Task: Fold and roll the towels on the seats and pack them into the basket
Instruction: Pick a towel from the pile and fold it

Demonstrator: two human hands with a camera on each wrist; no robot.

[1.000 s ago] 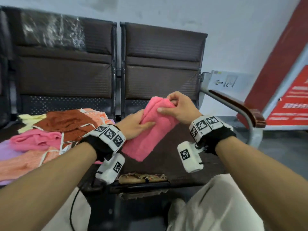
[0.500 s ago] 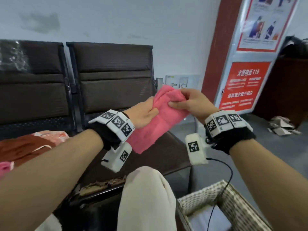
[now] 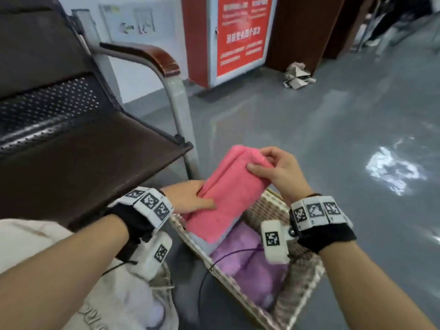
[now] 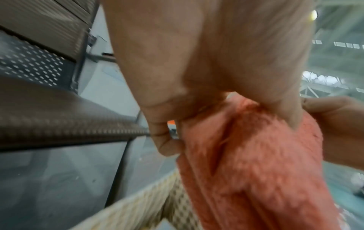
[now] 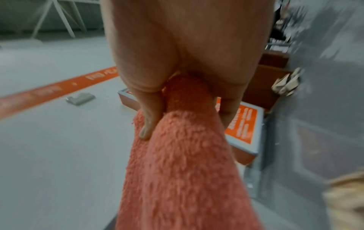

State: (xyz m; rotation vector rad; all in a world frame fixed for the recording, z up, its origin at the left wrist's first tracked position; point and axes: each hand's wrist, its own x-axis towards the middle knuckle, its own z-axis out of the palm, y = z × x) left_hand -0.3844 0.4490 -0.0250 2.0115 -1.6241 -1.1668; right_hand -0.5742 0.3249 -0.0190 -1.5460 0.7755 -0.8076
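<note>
Rolled pink towel, gripped at both ends by left hand and right hand fingers, above wicker basket; purple towel already packed, pink not yet.

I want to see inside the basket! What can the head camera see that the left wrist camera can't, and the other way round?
Only the head view shows the purple towel lying in the basket, and the red poster.

Only the left wrist view shows the left hand from beneath, thumb curled against the cloth.

Both show the pink towel held by both hands, the right hand included.
</note>
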